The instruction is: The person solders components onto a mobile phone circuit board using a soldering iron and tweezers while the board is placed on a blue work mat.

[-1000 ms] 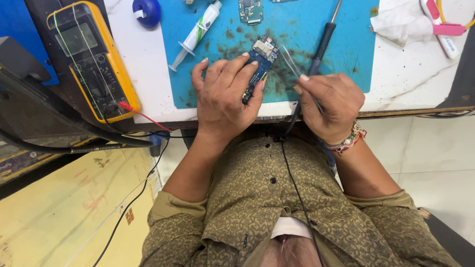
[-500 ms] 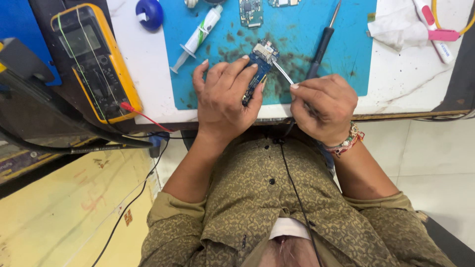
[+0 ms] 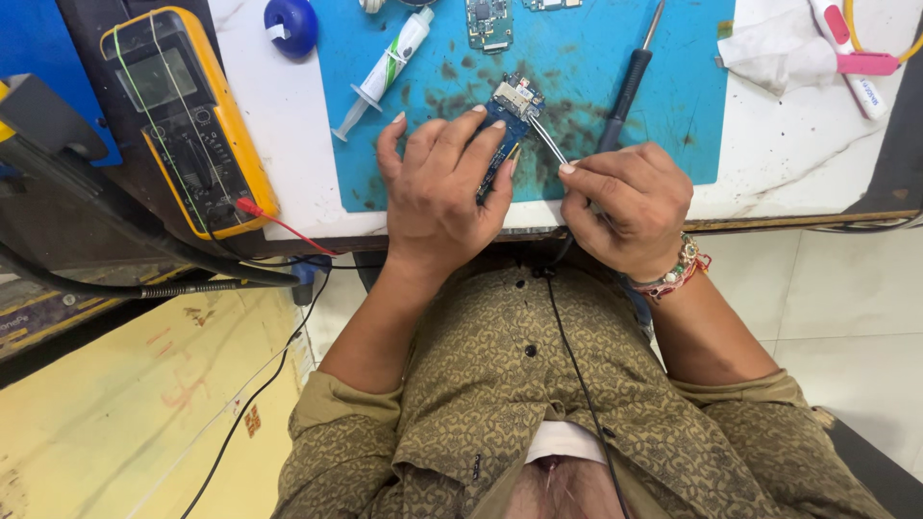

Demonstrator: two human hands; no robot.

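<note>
My left hand grips a small blue circuit board and holds it tilted over the blue work mat. My right hand pinches a pair of metal tweezers, and their tips touch the metal part at the board's top end. A black soldering iron lies on the mat just past my right hand; its cable runs down over my shirt.
A yellow multimeter with a red lead sits at the left. A syringe of paste, a blue tape roll and a second small board lie at the top. A white cloth and pink-handled tool are at right.
The tweezers in my right hand have moved up from beside the board until their tips meet its top end. My left hand keeps holding the board.
</note>
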